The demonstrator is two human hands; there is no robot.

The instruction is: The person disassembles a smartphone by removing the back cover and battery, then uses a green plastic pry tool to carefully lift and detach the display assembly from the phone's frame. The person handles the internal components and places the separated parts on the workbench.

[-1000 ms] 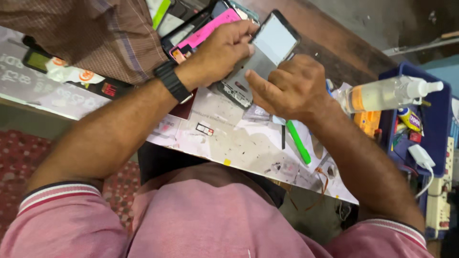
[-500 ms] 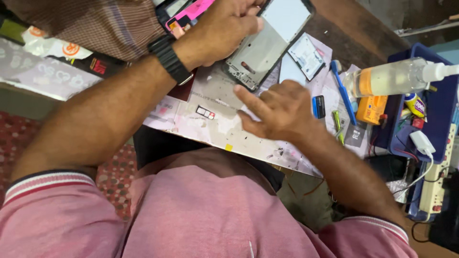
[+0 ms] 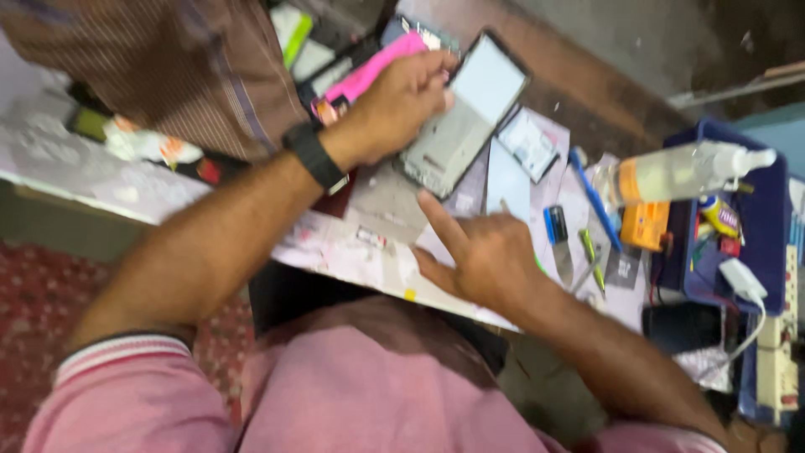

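**Left hand props opened phone, right hand free on the bench**

Worktable (image 3: 101, 180), covered in paper and parts, spans the frame. Blue bin (image 3: 767, 226) at the right edge keeps a clear squeeze bottle (image 3: 671, 172) and small tools within reach.

Phone (image 3: 465, 113) is above the table centre, tilted up on edge, likely so its open back faces the person. Left hand (image 3: 394, 105) is closed round its lower left side, gripping it. Watch (image 3: 312, 155) on that wrist.

Right hand (image 3: 474, 256) holds nothing: fingers loosely spread, index finger pointing up towards the phone, palm over the paper just below it.

Blue-handled tool (image 3: 594, 200) and small blue blade tool (image 3: 557, 231) lie just right of that hand.
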